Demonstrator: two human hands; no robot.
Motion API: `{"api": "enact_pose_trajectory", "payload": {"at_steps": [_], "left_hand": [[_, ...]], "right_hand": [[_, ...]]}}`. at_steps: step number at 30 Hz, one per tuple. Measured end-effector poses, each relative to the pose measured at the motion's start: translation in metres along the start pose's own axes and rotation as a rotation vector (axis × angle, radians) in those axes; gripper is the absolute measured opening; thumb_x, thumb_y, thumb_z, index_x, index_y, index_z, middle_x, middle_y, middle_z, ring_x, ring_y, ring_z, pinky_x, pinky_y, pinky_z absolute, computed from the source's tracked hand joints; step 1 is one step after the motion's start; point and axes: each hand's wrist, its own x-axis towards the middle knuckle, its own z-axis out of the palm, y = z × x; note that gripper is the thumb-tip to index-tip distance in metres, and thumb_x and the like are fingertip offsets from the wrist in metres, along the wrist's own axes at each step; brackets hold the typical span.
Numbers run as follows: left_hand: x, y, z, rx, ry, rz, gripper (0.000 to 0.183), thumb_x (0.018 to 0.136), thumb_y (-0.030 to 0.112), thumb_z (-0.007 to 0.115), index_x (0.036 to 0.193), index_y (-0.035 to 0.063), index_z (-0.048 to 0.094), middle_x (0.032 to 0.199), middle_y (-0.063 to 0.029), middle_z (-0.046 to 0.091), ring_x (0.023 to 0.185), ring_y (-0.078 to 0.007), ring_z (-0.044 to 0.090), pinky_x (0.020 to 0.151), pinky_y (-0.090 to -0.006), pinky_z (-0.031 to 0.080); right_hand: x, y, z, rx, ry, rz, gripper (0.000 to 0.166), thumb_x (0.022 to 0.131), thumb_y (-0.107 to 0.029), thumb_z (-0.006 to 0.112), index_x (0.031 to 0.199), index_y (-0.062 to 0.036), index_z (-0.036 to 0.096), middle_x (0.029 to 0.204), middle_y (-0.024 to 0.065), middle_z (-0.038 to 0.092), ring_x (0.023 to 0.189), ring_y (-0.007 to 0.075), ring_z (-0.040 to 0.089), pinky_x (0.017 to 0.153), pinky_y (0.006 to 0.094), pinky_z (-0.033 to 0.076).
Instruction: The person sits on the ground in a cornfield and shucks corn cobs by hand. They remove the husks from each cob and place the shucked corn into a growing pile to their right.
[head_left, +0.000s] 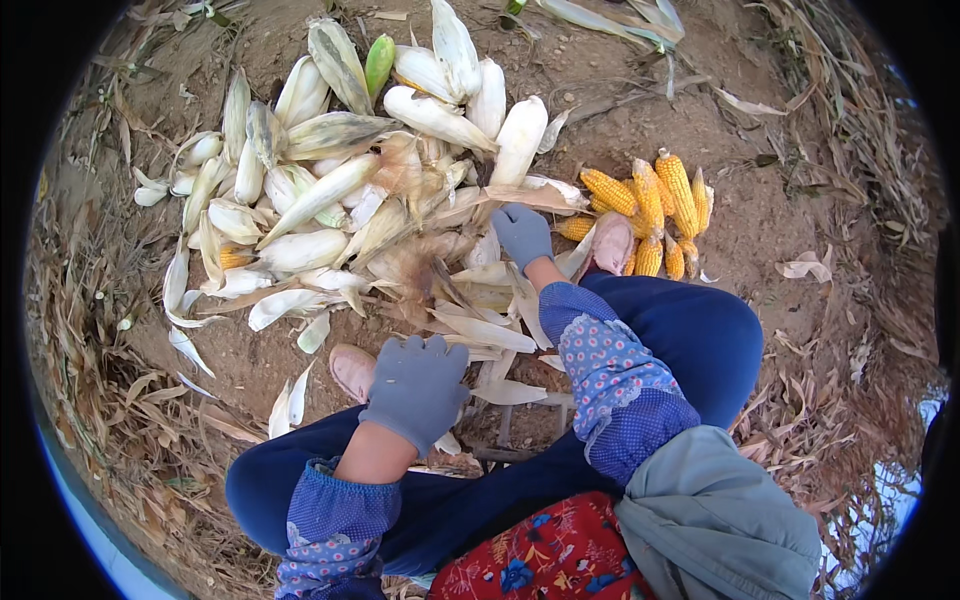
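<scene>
My left hand (416, 390), in a grey work glove, hangs palm down beside my left shoe (352, 371). Its fingers are a little apart, and nothing shows in them. My right hand (523, 236), gloved alike, is curled at the right edge of a heap of maize ears in pale dry husks (304, 251). A torn husk (536, 196) lies just beyond its knuckles; whether the fingers grip anything is hidden. Bare yellow maize cobs (649, 199) are piled around my right shoe (613, 241). Loose husk leaves (484, 330) lie between my hands.
A slatted grey frame (517, 427) shows between my legs. One greener ear (379, 66) sits at the heap's far side. Dry stalks and leaves (855, 97) cover the ground at right, and more litter (97, 360) lies at left. Brown soil (757, 247) runs beyond the cobs.
</scene>
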Motion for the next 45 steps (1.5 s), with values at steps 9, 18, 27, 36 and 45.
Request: {"api": "enact_pose_trajectory", "payload": {"at_steps": [9, 18, 27, 36, 45], "left_hand": [[0.002, -0.002, -0.006, -0.024, -0.019, -0.016, 0.037, 0.073, 0.030, 0.067, 0.100, 0.0099, 0.054, 0.090, -0.0082, 0.056, 0.086, -0.0267, 0.055, 0.075, -0.0397, 0.041], [0.004, -0.006, -0.001, -0.050, -0.019, -0.037, 0.036, 0.071, 0.028, 0.068, 0.099, 0.0109, 0.054, 0.090, -0.0077, 0.056, 0.086, -0.0267, 0.055, 0.075, -0.0403, 0.041], [0.002, -0.007, 0.002, -0.047, 0.008, -0.051, 0.036, 0.070, 0.029, 0.069, 0.097, 0.0108, 0.053, 0.089, -0.0075, 0.055, 0.085, -0.0265, 0.055, 0.074, -0.0403, 0.041], [-0.007, -0.004, 0.008, -0.018, 0.071, -0.064, 0.034, 0.071, 0.031, 0.068, 0.094, 0.0097, 0.054, 0.086, -0.0077, 0.057, 0.082, -0.0262, 0.056, 0.073, -0.0399, 0.042], [-0.007, -0.001, -0.009, -0.020, 0.058, -0.185, 0.031, 0.081, 0.039, 0.056, 0.079, 0.0092, 0.064, 0.077, -0.0106, 0.063, 0.077, -0.0281, 0.060, 0.070, -0.0418, 0.044]], "right_hand": [[0.055, -0.009, -0.045, -0.091, 0.457, 0.080, 0.030, 0.077, -0.025, 0.058, 0.104, -0.0117, 0.061, 0.108, 0.0149, 0.057, 0.095, 0.0328, 0.058, 0.083, 0.0400, 0.046], [0.055, 0.003, -0.041, -0.725, -0.022, 0.101, 0.047, 0.075, -0.019, 0.060, 0.121, -0.0193, 0.050, 0.123, 0.0073, 0.049, 0.119, 0.0264, 0.041, 0.092, 0.0484, 0.037], [0.059, 0.000, -0.049, -0.959, -0.106, 0.034, 0.035, 0.077, -0.019, 0.060, 0.112, -0.0152, 0.059, 0.115, 0.0100, 0.052, 0.109, 0.0299, 0.049, 0.087, 0.0451, 0.040], [0.042, -0.024, -0.056, -0.849, -0.449, 0.148, 0.070, 0.062, -0.044, 0.070, 0.118, -0.0051, 0.053, 0.117, 0.0167, 0.058, 0.107, 0.0314, 0.057, 0.088, 0.0412, 0.045], [0.001, 0.000, -0.043, -0.243, -0.689, 0.387, 0.079, 0.064, -0.054, 0.068, 0.117, 0.0030, 0.057, 0.112, 0.0189, 0.060, 0.098, 0.0288, 0.059, 0.085, 0.0368, 0.044]]}}
